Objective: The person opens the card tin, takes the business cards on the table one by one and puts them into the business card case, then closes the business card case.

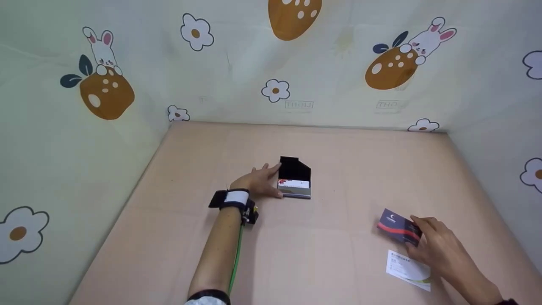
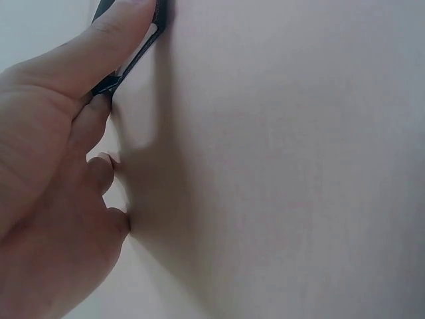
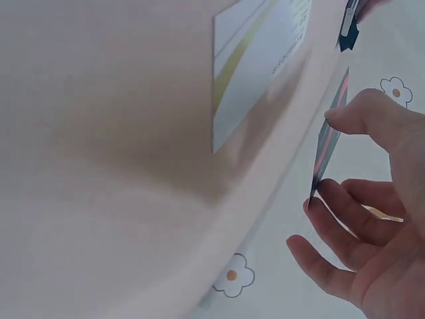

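In the head view, a black business card case [image 1: 295,170] lies on the table with its lid up, and a white card with a red patch [image 1: 293,183] shows inside. My left hand [image 1: 259,182] holds the case by its left side, the thumb at the near corner and a finger farther up. The left wrist view catches only a dark edge of the case [image 2: 106,85] by the thumb. At the right, my right hand [image 1: 440,245] pinches a dark blue business card with a red stripe [image 1: 398,228] above the table; the right wrist view shows this card [image 3: 330,139] almost edge-on.
A white business card [image 1: 406,270] with printed text and a green curve lies on the table [image 1: 322,254], just below the raised blue card. Pale walls [image 1: 237,76] with rabbit and flower prints stand at the back and both sides.
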A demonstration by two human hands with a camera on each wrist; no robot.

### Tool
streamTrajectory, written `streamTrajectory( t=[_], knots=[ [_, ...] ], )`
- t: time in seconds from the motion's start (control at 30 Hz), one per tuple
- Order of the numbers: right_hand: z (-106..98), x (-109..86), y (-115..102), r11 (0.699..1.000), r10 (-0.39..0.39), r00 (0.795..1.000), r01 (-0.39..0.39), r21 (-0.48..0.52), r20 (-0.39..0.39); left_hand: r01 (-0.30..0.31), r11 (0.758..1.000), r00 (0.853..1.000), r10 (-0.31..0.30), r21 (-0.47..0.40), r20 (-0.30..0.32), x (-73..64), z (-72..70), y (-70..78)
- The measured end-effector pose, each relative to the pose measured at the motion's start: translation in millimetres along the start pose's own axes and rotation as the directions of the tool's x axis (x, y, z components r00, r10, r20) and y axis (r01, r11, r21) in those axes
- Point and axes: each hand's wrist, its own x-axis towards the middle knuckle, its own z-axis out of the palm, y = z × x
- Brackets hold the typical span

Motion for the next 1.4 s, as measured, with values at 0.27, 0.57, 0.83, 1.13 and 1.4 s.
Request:
streamTrajectory(
  t=[0.27, 0.57, 0.83, 1.13, 1.4],
  knots=[
    [-6.7, 17.2, -9.2, 0.999, -0.022, 0.996, 0.019, 0.043, 0.082, -0.006, 1.0, 1.0, 0.006, -0.008, 0.002, 0.1, -0.7, 0.4],
    [-2.3, 35.4, -22.8, 0.998, -0.055, 0.991, 0.05, 0.048, 0.12, -0.006, 1.0, 1.0, 0.006, -0.01, -0.002, 1.4, -0.7, -0.7],
    [3.6, 51.1, -33.7, 0.998, -0.055, 0.978, 0.045, 0.054, 0.199, -0.007, 1.0, 1.0, 0.007, -0.017, 0.003, 0.6, 0.1, -1.1],
    [11.4, 70.0, -45.2, 0.998, -0.046, 0.967, 0.031, 0.062, 0.249, -0.012, 1.0, 1.0, 0.012, -0.006, -0.014, -2.8, 0.2, 0.0],
    [18.7, 84.7, -52.1, 0.994, -0.076, 0.965, 0.052, 0.1, 0.252, -0.009, 1.0, 1.0, 0.009, -0.003, -0.009, -3.7, 0.5, 0.8]
  ],
)
